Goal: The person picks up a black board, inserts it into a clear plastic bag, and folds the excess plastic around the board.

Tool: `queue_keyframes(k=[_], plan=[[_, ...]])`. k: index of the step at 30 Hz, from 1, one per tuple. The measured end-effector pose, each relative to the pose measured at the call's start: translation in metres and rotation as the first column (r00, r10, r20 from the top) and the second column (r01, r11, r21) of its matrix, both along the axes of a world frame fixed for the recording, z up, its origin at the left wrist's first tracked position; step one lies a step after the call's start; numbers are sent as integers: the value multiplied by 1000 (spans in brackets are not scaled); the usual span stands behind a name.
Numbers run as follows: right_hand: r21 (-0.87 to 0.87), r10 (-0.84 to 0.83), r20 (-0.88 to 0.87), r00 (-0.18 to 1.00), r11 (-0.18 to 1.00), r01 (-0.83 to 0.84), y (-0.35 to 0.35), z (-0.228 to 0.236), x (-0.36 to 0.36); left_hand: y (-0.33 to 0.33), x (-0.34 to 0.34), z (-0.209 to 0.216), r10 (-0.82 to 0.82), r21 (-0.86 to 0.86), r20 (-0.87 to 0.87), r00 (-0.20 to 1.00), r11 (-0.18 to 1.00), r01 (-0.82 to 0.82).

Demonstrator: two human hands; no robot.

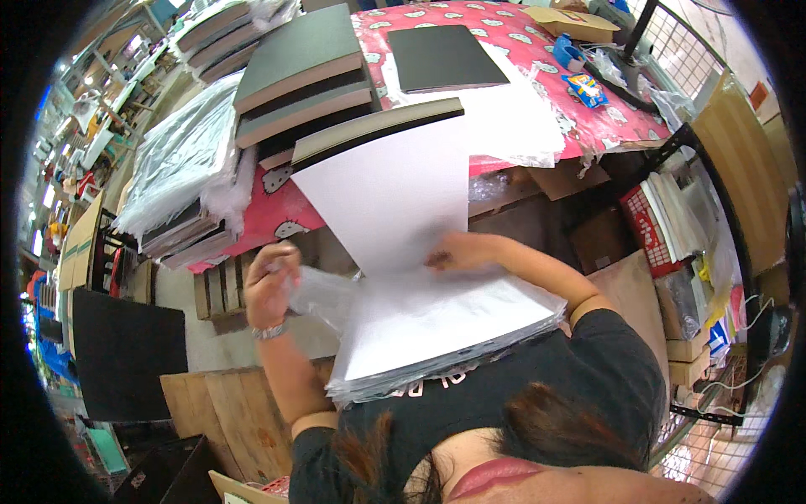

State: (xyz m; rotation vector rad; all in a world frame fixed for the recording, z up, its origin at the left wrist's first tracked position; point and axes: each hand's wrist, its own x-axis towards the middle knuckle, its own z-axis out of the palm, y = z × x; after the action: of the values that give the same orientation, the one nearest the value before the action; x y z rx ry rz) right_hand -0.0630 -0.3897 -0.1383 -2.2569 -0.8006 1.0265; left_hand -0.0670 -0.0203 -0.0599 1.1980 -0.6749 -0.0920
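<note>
Pink table (623,128), stacked dark boards (300,60); left hand (272,284) clamped on plastic (323,296), right hand's (453,252) grip unclear

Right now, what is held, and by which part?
The left hand holds plastic, apparently by its left edge. The right hand is blurred over white paper; any hold is unclear.

A pink-covered table (625,126) stands in a cluttered work hall, where pale worktables (98,144) recede at far left near scattered bright lights (49,196). Wooden slats (223,290) sit low on the pale floor (211,351), with brown wooden boards (225,412) nearer the camera. At right, a black-framed rack (729,206) holds crowded shelves; a dark wire-mesh panel (690,59) rises behind the table's far corner.
</note>
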Motion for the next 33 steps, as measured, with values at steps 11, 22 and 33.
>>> queue_keyframes(k=[11, 22, 33], plan=[[778, -692, -11, 722, 448, 441, 65, 100, 17, -125, 6, 41, 397, 64, 247, 884, 904, -424], [868, -590, -30, 807, 384, 313, 63, 122, 17, -119, -7, 60, 354, 183, -160, 921, 928, -325], [870, -165, -411, 897, 222, 440, 77, 154, -16, -109, -23, 89, 214, 116, 70, 974, 968, -221]])
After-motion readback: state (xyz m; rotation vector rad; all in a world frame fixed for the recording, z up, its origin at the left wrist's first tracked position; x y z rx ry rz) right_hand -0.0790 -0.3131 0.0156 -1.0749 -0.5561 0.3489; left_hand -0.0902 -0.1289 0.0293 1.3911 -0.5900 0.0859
